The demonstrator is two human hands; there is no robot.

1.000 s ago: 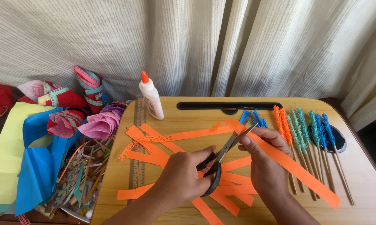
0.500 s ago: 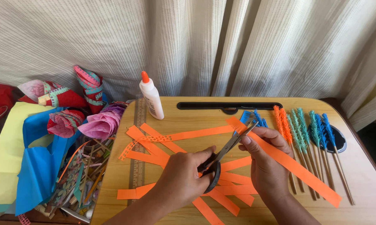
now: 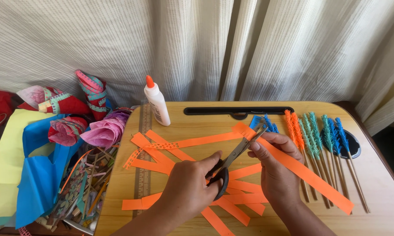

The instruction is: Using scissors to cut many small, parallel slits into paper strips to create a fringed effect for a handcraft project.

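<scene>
Cutting at frame centre: left hand (image 3: 186, 188) closed in grip on black-handled scissors (image 3: 236, 155); right hand (image 3: 275, 168) pinching long orange paper strip (image 3: 306, 172) over wooden desk (image 3: 205, 120), glue bottle (image 3: 156, 102) upper left.

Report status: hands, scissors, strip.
Left hand grips black-handled scissors, blades at strip's upper end. Right hand pinches long orange paper strip. Loose orange strips underneath; glue bottle stands apart.
</scene>
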